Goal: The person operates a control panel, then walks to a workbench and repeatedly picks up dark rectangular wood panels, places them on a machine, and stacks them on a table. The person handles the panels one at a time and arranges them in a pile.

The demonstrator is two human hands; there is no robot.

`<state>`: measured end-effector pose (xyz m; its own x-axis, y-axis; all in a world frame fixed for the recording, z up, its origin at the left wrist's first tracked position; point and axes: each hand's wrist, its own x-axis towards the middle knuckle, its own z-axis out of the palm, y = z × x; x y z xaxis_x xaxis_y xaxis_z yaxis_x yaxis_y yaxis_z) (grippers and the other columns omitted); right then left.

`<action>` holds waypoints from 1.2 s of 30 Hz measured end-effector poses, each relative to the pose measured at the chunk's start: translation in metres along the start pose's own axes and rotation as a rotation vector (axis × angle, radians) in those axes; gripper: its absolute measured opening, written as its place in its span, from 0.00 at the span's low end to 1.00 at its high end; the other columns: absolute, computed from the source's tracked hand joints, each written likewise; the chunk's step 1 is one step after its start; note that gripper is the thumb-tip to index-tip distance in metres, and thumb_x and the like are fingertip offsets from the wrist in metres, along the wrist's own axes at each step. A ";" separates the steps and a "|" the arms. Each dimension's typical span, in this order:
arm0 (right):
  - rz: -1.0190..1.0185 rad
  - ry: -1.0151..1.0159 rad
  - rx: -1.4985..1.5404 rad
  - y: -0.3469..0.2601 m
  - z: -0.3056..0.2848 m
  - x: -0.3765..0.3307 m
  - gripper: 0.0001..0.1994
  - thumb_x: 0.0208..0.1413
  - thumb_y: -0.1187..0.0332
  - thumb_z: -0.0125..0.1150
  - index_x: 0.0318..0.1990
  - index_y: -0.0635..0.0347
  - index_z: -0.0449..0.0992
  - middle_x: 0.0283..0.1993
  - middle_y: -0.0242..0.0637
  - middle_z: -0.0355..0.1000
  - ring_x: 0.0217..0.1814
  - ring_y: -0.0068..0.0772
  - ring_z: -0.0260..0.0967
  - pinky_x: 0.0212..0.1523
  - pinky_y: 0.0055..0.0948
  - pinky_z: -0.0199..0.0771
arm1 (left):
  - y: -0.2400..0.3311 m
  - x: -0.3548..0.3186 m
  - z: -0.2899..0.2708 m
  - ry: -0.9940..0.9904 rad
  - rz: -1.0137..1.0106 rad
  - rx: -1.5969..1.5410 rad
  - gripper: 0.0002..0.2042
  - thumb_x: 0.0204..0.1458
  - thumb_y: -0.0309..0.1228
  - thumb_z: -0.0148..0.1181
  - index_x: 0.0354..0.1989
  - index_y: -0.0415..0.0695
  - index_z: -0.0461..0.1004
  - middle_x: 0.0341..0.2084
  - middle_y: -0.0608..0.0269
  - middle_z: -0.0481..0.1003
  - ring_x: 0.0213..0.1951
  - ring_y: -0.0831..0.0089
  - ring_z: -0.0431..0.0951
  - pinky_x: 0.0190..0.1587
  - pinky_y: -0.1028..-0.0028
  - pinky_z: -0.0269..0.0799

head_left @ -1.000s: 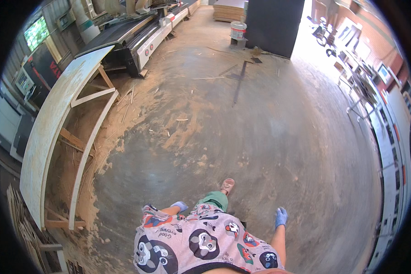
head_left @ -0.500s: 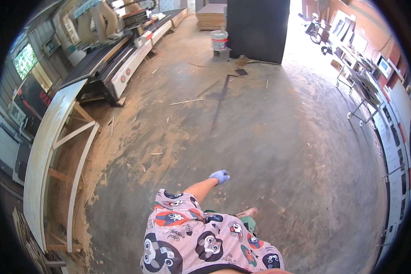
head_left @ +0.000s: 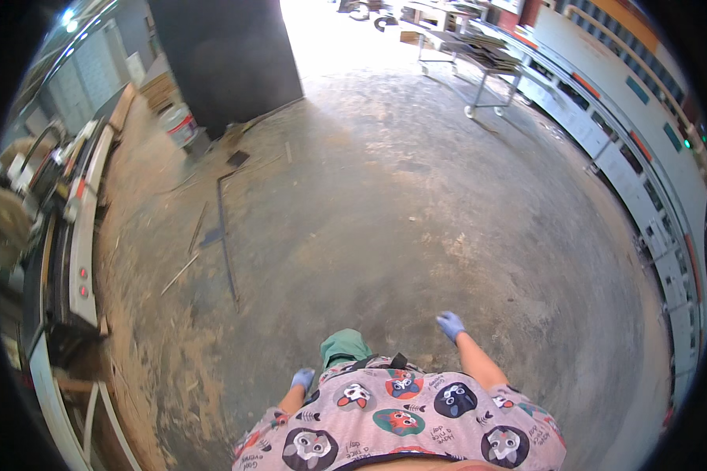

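Note:
Both my hands wear pale blue-violet gloves and hang away from any object. My right hand [head_left: 450, 326] is held out in front, over the concrete floor, its fingers loosely bent and apart from the palm, with nothing seen in it. My left hand [head_left: 303, 379] is lower, beside my patterned pink top [head_left: 401, 416]; it is small and soft in the picture, so its fingers do not show clearly. No item sticks out of it. A green-clothed leg [head_left: 344, 347] is stepping forward between the two hands.
On the floor [head_left: 353, 235] lie a long dark strip [head_left: 225, 235], thin wood offcuts [head_left: 181, 272] and sawdust. A tall black panel [head_left: 224, 63] stands beyond, with a white bucket [head_left: 178, 125] beside it. Long machines [head_left: 82, 259] flank the left; a wheeled rack [head_left: 487, 63] and another long machine [head_left: 605, 149] stand right.
My view has turned right and moved forward, so the black panel and floor strip now sit further left. My right hand has come into view; my left hand has swung back toward my body.

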<state>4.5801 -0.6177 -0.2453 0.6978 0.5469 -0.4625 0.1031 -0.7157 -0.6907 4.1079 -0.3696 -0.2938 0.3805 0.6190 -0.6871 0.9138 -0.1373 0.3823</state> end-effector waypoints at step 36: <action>0.032 0.064 0.245 -0.299 -0.321 0.955 0.14 0.47 0.69 0.58 0.43 0.61 0.71 0.33 0.37 0.72 0.28 0.28 0.69 0.26 0.26 0.70 | 0.644 0.709 -0.336 -0.107 -0.044 0.129 0.21 0.48 0.46 0.48 0.47 0.47 0.70 0.47 0.56 0.69 0.50 0.60 0.68 0.51 0.67 0.62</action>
<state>5.4435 -0.0208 -0.3021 0.7426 0.4915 -0.4551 -0.0890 -0.6010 -0.7943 4.9183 0.2406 -0.3269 0.3465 0.5418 -0.7658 0.9379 -0.2145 0.2726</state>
